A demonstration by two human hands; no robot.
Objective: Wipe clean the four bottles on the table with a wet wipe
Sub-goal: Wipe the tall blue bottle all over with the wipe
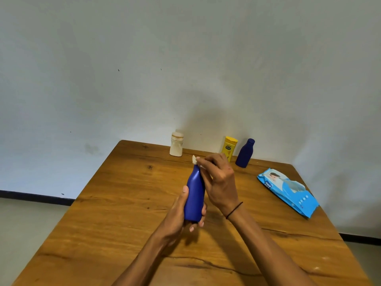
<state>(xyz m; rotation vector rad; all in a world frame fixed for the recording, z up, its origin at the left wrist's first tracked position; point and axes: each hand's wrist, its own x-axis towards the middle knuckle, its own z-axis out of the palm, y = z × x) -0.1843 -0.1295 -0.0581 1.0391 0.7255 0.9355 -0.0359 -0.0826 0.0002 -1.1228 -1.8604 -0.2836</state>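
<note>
While the blue bottle (194, 195) is being gripped by the left hand (177, 213) above the table (115, 213), its cap is being rubbed with a wet wipe (194, 159) pinched in the right hand (218, 178); the body probably needs wiping next.

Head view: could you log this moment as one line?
left hand holds blue bottle | right hand rubs wet wipe on its top | three bottles wait

Two bare arms come up from the bottom edge. No sleeves cover them. The right wrist wears a thin black band (234, 210), like a string, looped once around. The left hand (177, 213) and the right hand (218, 178) wear no rings and no gloves. The fingernails are short and plain.
</note>
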